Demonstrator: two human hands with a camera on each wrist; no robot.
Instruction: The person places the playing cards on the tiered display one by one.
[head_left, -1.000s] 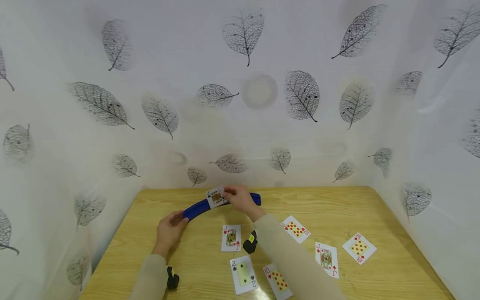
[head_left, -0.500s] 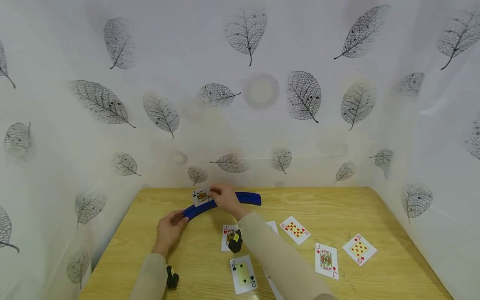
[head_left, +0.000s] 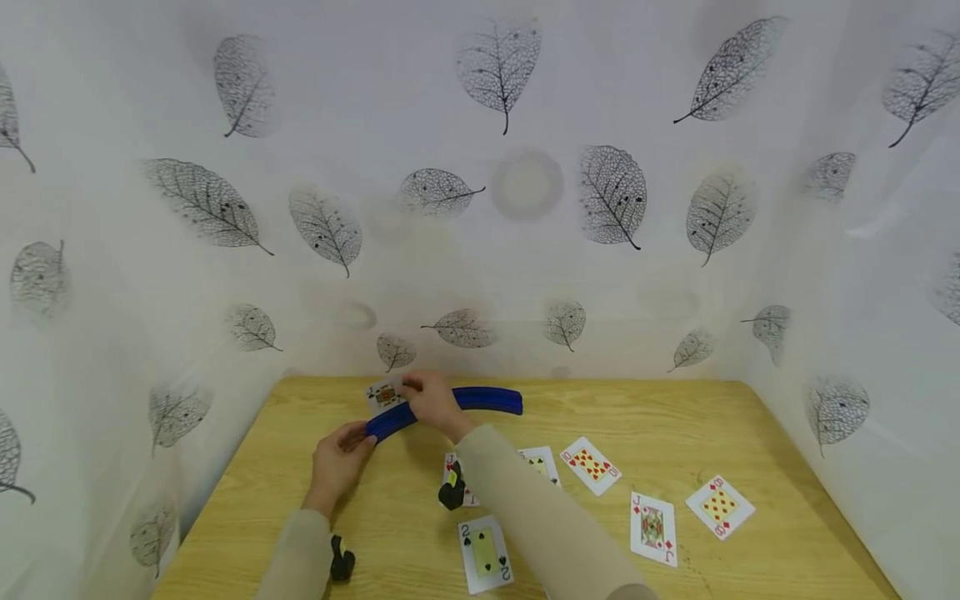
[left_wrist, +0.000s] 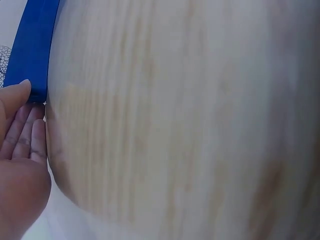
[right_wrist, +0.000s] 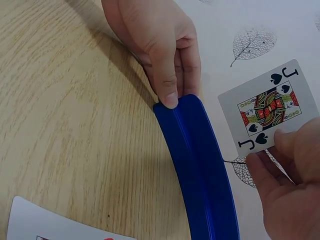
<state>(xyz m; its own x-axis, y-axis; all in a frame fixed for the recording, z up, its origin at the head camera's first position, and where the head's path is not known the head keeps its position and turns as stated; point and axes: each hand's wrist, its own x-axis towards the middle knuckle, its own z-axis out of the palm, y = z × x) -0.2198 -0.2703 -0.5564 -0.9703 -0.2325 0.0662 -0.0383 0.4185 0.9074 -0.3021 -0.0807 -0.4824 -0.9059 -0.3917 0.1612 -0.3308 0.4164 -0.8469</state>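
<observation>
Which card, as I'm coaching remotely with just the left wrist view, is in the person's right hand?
Observer: The right hand holds the jack of spades, seen plainly in the right wrist view.
Operator: I can see the near end of the blue rack. Is that card seated in its groove?
Observer: No, the right wrist view shows the card out of the groove, off to one side of it.
Operator: And is any face card lying to the right of the right sleeve?
Observer: Yes, in the head view a jack of diamonds lies face up there on the table.
</observation>
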